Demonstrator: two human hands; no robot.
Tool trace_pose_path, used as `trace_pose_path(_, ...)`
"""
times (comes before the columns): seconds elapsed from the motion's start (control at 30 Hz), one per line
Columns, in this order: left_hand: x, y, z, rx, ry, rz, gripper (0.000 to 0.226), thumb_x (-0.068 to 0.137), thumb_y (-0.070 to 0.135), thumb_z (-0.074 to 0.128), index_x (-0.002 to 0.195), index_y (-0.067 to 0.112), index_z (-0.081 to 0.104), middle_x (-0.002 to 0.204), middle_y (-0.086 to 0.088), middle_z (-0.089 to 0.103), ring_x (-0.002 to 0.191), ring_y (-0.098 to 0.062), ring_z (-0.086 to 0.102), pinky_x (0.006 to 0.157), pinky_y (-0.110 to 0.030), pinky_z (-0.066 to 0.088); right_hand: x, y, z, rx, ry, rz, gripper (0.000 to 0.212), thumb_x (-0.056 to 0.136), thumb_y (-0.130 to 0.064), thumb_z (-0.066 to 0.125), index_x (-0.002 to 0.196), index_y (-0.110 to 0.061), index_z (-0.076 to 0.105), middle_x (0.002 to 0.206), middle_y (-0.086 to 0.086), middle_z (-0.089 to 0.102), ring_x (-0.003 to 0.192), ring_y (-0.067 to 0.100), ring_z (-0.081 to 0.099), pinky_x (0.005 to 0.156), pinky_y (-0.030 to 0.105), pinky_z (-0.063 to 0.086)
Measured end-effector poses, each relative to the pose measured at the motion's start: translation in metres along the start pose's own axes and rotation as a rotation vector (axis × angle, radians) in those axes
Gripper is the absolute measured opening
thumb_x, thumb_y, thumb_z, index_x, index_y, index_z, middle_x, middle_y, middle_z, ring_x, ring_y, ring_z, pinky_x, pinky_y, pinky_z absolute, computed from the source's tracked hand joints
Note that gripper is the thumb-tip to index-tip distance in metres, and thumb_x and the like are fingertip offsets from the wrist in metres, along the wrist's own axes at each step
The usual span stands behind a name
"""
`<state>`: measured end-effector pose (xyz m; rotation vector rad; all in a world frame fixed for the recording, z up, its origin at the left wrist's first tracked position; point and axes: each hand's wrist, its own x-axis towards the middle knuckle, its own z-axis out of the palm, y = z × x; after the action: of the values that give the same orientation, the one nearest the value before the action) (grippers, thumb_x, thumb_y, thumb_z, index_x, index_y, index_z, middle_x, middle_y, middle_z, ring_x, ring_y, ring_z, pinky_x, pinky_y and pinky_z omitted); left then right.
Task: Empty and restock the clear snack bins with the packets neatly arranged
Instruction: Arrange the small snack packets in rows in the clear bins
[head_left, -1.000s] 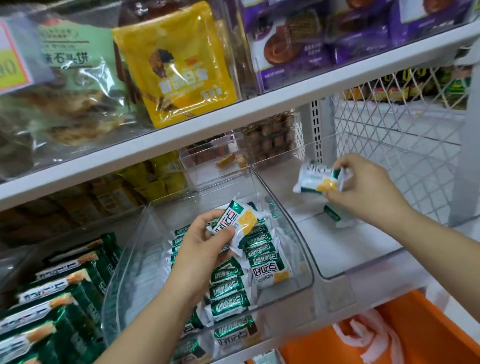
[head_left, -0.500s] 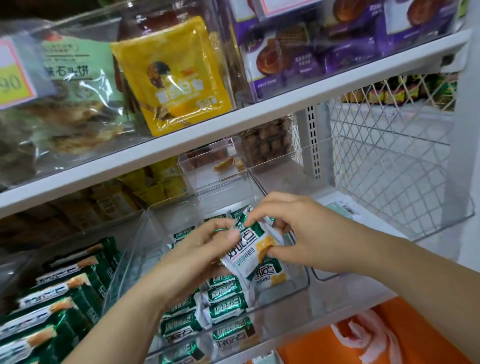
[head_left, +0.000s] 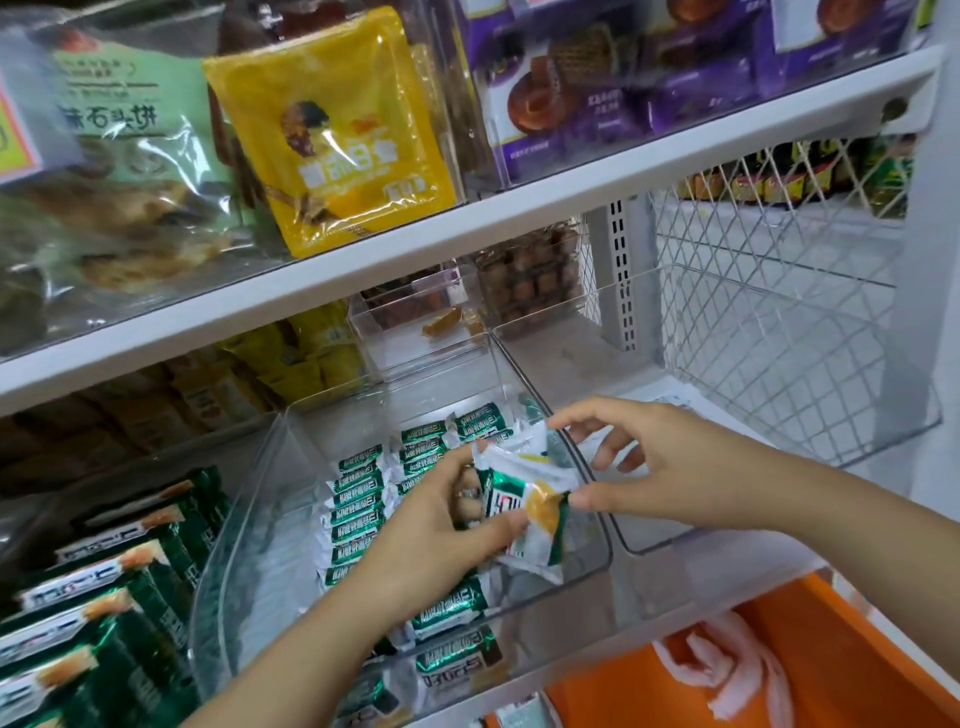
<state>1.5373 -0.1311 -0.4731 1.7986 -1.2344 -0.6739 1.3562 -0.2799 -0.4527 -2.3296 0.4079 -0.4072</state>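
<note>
**Snack packets (head_left: 524, 499) held between both hands over the middle bin**

At far left, larger green packs (head_left: 114, 587) lie stacked in their own bin. Next comes the middle clear bin (head_left: 249, 519), pulled forward on the lower shelf, with small green packets (head_left: 358, 499) standing on edge in two rows that run front to back, each packet's long axis lying across the bin. The left hand (head_left: 431, 535) reaches in over those rows, and its grip is curled around a small clutch of snack packets, thumb on top. The clutch hangs just above the right-hand strip of the bin, slanted and fanned rather than in line with the rows. From the other side, the right hand (head_left: 675, 467) pinches the clutch's right end between thumb and forefinger, its other fingers spread loose.

The coming move likely turns on this: the bare strip lies directly below the grip, against the bin's right wall. The packets would need squaring so their long axes match the rows. The left hand is nearer the rows.

Right of the hands sits another clear bin (head_left: 582, 358), nearly bare, beside a white wire mesh divider (head_left: 779, 322). The white shelf (head_left: 519, 208) above carries a yellow pouch (head_left: 337, 130) and purple boxes (head_left: 623, 93). An orange crate (head_left: 831, 654) sits below.
</note>
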Motion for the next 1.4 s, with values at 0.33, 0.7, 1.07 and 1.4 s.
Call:
trace_pose_path(0.33,-0.001,-0.004,-0.009,0.774,-0.217,0.219,0.081,0.075,0.057,0.065,0.145,0.049,0.024,0.136,0.02,0.045,0.125,-0.002,0.041,0.107,-0.027,0.034,0.0,0.006,-0.003,0.076,-0.073,0.021,0.059,0.066,-0.055,0.074,0.113,-0.066,0.04,0.11,-0.023,0.052,0.089,-0.004,0.058,0.087,0.025,0.052)
trace_pose_path(0.7,0.013,0.008,0.009,1.051,-0.372,0.113,0.081,0.087,0.063,0.051,0.15,0.046,0.003,0.106,0.006,0.026,0.094,-0.013,0.031,0.079,-0.028,0.027,0.01,0.044,-0.037,0.162,0.117,0.226,0.031,0.08,-0.044,0.068,0.109,-0.035,0.065,0.111,-0.006,0.067,0.096,0.01,0.064,0.088,0.026,0.048)
trace_pose_path(1.07,0.013,0.002,0.001,0.756,-0.335,0.158,0.072,0.078,0.042,0.073,0.137,0.049,0.034,0.117,0.017,0.037,0.113,-0.006,0.037,0.102,-0.031,0.039,0.04,0.095,-0.035,-0.464,-0.341,0.536,0.061,0.094,-0.03,0.055,0.148,-0.021,0.028,0.143,0.007,0.041,0.125,0.025,0.046,0.095,0.025,0.038)
trace_pose_path(1.4,0.011,0.006,0.014,1.003,-0.214,0.238,0.037,0.078,0.062,0.06,0.098,0.037,0.042,0.098,0.014,0.047,0.091,-0.009,0.046,0.089,-0.029,0.033,0.035,0.1,-0.028,-0.498,-0.179,0.492,0.037,0.076,-0.025,0.077,0.076,-0.026,0.04,0.087,-0.006,0.047,0.071,0.009,0.045,0.056,0.019,0.034)
